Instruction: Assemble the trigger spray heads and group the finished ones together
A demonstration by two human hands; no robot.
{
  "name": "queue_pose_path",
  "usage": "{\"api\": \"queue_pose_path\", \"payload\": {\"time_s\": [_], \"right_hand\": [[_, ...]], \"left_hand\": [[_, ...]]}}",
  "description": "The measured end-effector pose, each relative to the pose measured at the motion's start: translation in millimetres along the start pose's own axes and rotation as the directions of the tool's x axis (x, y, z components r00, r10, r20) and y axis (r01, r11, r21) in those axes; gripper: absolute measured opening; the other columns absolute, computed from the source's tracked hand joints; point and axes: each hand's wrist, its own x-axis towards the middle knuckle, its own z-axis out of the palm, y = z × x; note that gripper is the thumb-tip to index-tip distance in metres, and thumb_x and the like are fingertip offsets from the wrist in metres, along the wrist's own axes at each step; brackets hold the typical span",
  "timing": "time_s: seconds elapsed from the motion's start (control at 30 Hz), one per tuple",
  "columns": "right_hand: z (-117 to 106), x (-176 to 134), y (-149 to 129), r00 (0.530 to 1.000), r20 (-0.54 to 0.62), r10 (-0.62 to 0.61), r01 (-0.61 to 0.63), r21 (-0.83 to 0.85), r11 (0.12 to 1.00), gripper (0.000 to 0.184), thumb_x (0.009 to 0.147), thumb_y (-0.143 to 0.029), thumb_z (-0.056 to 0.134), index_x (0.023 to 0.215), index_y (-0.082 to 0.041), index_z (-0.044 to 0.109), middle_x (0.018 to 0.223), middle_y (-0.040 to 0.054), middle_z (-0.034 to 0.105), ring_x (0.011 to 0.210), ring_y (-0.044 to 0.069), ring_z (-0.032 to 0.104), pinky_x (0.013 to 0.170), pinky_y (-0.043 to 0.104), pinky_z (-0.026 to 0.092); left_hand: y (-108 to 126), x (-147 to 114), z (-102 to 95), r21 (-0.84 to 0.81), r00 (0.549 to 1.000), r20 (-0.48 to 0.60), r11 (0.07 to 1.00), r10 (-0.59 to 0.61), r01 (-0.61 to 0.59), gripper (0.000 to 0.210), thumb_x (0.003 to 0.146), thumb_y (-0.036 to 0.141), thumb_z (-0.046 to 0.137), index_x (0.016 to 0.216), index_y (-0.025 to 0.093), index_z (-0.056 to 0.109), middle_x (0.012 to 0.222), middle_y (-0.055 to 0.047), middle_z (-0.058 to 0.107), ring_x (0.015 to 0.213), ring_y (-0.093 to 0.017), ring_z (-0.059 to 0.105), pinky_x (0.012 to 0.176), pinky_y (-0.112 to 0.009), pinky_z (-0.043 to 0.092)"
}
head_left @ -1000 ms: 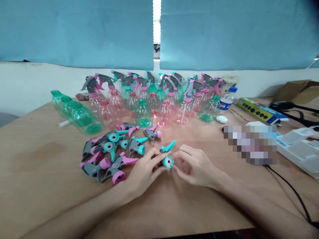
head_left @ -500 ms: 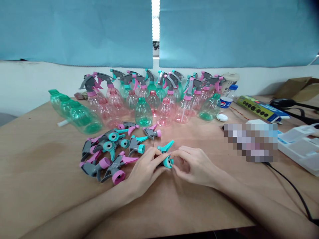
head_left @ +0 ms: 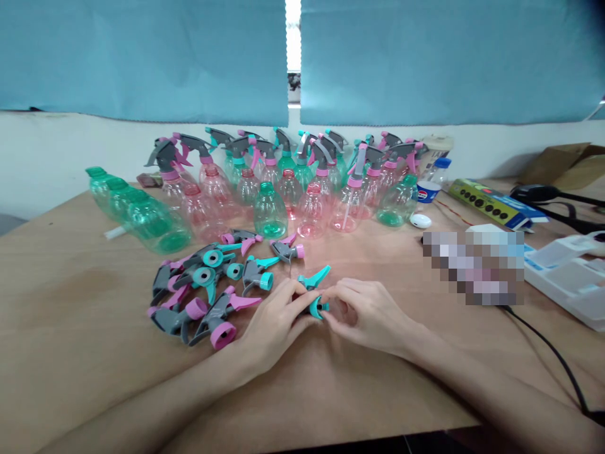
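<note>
My left hand [head_left: 278, 318] is closed around a grey spray trigger head [head_left: 314, 279] with a turquoise lever and collar. The collar's open end faces right, toward my right hand [head_left: 366, 315]. There, my right thumb and fingers pinch a small turquoise piece [head_left: 325, 307] at the collar's mouth; the fingertips partly cover it. To the left lies a pile of loose spray heads, among them one with a pink collar [head_left: 223, 335] and one with a turquoise collar [head_left: 258, 275].
Behind the pile stand pink and green bottles, including an uncapped green bottle [head_left: 271, 214]; many at the back wear spray heads. Green bottles [head_left: 155, 217] lean at the left. At right are a soda bottle [head_left: 429, 189], a box [head_left: 491, 203], a clear organizer [head_left: 567, 277] and a black cable [head_left: 553, 343].
The turquoise collar has turned slightly, its mouth now facing more to the right. Both hands stay in almost the same place. The whole view has shifted a little.
</note>
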Motion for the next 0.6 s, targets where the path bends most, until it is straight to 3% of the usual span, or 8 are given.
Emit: {"api": "queue_pose_path", "payload": {"time_s": [0.17, 0.27, 0.37, 0.43, 0.6], "right_hand": [[4.4, -2.8, -0.5, 0.997, -0.078, 0.028, -0.026, 0.037, 0.999, 0.009, 0.084, -0.022, 0.058, 0.088, -0.017, 0.064, 0.06, -0.0028, 0.058, 0.05, 0.01, 0.049, 0.051, 0.022, 0.036], [4.9, -5.0, 2.2, 0.99, -0.111, 0.091, -0.077, 0.126, 0.989, 0.01, 0.086, -0.023, 0.057, 0.089, -0.017, 0.064, 0.063, -0.0023, 0.061, 0.049, 0.008, 0.049, 0.052, 0.02, 0.039], [1.2, -5.4, 4.4, 0.978, -0.134, 0.16, -0.133, 0.194, 0.972, 0.01, 0.087, -0.023, 0.056, 0.091, -0.018, 0.063, 0.057, -0.0047, 0.055, 0.046, 0.007, 0.046, 0.049, 0.019, 0.038], [-2.1, -4.5, 4.6, 0.981, -0.117, 0.156, -0.131, 0.202, 0.971, 0.009, 0.086, -0.021, 0.055, 0.091, -0.018, 0.063, 0.055, -0.0059, 0.051, 0.045, 0.007, 0.044, 0.048, 0.019, 0.037], [-4.2, -2.9, 3.0, 0.998, 0.023, 0.06, -0.064, 0.204, 0.977, 0.01, 0.086, -0.018, 0.052, 0.086, -0.016, 0.062, 0.062, -0.0026, 0.055, 0.052, 0.008, 0.047, 0.053, 0.02, 0.038]], "left_hand": [[0.2, -0.4, -1.2, -0.021, 1.0, -0.016, 0.999, -0.026, 0.026, 0.028, 0.09, 0.014, 0.053, 0.117, 0.021, 0.054, 0.093, -0.004, 0.051, 0.084, -0.018, 0.051, 0.07, -0.031, 0.048], [-0.9, -0.5, -1.9, -0.054, 0.998, -0.013, 0.997, -0.057, 0.056, 0.034, 0.09, 0.015, 0.055, 0.122, 0.026, 0.052, 0.095, -0.003, 0.05, 0.086, -0.018, 0.052, 0.074, -0.031, 0.049], [-2.2, -0.7, -1.6, -0.071, 0.995, -0.018, 0.993, -0.098, 0.097, 0.04, 0.089, 0.016, 0.056, 0.126, 0.031, 0.049, 0.098, -0.002, 0.05, 0.087, -0.017, 0.053, 0.075, -0.031, 0.049], [-2.6, -0.6, -1.3, -0.078, 0.993, -0.025, 0.99, -0.118, 0.116, 0.041, 0.088, 0.016, 0.057, 0.126, 0.031, 0.05, 0.099, -0.002, 0.05, 0.087, -0.017, 0.054, 0.075, -0.03, 0.049], [-2.1, 0.1, -1.9, -0.076, 0.992, -0.042, 0.99, -0.12, 0.117, 0.037, 0.086, 0.018, 0.06, 0.121, 0.029, 0.054, 0.098, -0.002, 0.053, 0.087, -0.017, 0.055, 0.074, -0.03, 0.049]]}}
